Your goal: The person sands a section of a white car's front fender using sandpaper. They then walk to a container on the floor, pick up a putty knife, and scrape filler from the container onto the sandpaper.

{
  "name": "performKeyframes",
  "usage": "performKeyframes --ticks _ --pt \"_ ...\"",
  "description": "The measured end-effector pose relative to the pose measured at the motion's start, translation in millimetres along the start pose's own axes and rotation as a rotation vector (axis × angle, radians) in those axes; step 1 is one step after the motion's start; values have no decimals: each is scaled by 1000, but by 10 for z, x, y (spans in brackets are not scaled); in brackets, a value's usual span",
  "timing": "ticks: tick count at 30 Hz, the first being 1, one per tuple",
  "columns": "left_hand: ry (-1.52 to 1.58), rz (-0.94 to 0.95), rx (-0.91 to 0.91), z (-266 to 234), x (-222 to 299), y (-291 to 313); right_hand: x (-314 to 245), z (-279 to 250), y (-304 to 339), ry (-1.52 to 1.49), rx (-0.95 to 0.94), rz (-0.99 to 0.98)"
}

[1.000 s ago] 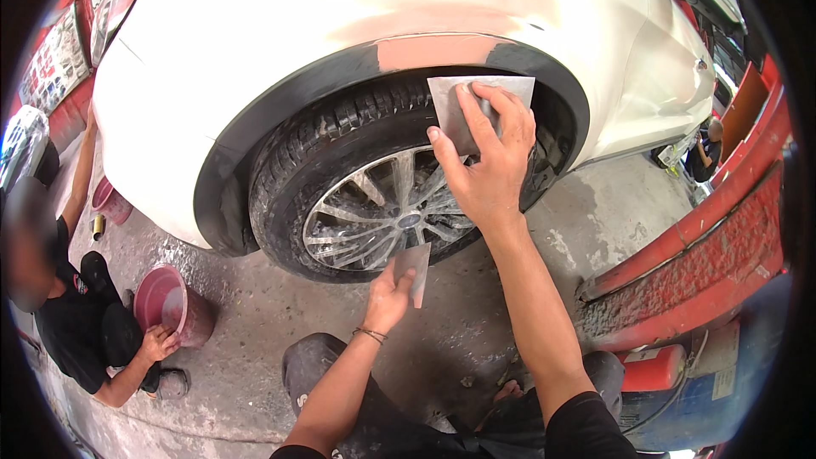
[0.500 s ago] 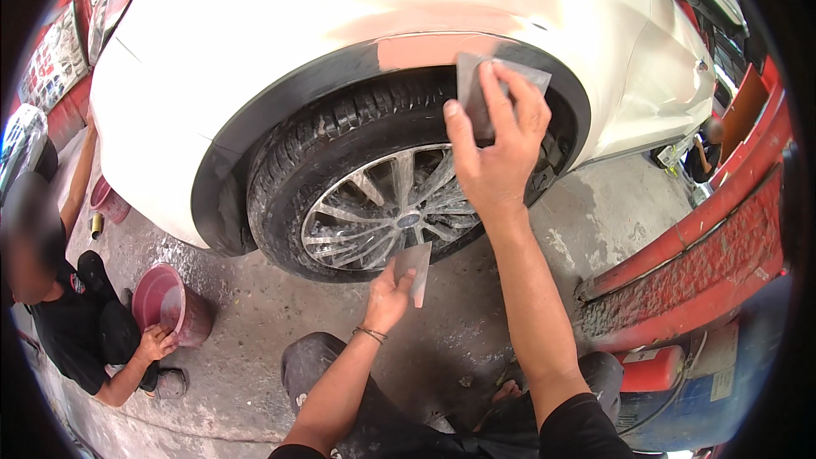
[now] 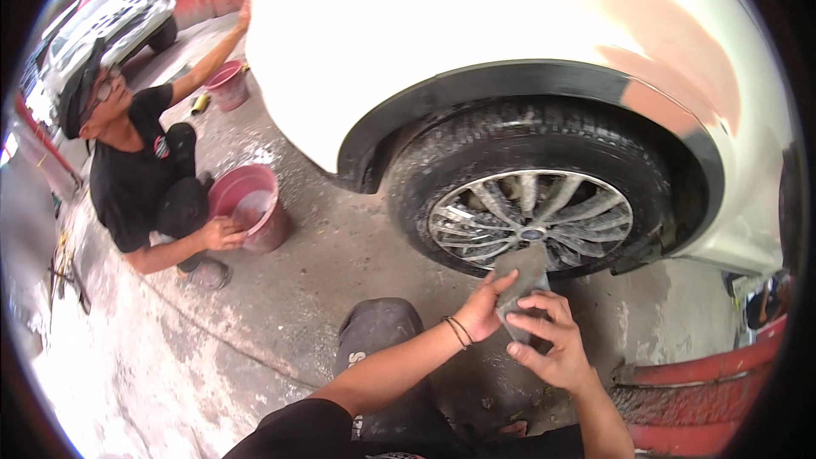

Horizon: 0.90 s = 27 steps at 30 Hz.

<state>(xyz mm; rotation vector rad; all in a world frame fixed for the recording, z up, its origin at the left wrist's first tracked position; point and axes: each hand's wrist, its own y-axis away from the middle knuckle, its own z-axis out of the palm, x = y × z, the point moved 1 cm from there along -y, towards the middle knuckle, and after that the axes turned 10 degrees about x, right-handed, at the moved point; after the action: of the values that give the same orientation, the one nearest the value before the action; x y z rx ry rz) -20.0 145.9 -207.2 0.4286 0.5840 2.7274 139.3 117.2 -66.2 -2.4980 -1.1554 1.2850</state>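
Observation:
In front of the car wheel [image 3: 531, 234], my hands are close together around flat grey pieces [image 3: 529, 270]. My left hand [image 3: 481, 310] grips one side, with the thumb across the face. My right hand [image 3: 557, 342] curls its fingers over the lower part. The pieces overlap here, so I cannot tell where one ends and the other begins, nor exactly what kind they are. Above the tyre, the white fender [image 3: 476, 25] has a dark arch trim [image 3: 510, 81] with a pinkish patch [image 3: 667, 106] on its right side. Another pinkish area spreads over the paint above.
At the left a co-worker [image 3: 127, 178] in black crouches, one hand on a reddish bucket [image 3: 268, 234], the other arm stretched to the car's front. A second bucket [image 3: 228, 89] stands behind. A red metal beam [image 3: 697, 408] lies at the lower right on the stained concrete floor [image 3: 314, 289].
My right hand has come down from the arch trim with its grey sheet, meeting my left hand and its sheet. The view has turned left, showing more of the co-worker.

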Motion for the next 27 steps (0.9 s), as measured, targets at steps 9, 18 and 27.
performKeyframes --ticks 9,18,27 --pt "-98 53 53 -119 107 104 451 -54 128 165 12 32" --pt "-386 456 33 -51 317 33 530 -552 128 639 136 110" --pt "-1025 733 -21 70 225 299 457 87 348 555 -39 17"
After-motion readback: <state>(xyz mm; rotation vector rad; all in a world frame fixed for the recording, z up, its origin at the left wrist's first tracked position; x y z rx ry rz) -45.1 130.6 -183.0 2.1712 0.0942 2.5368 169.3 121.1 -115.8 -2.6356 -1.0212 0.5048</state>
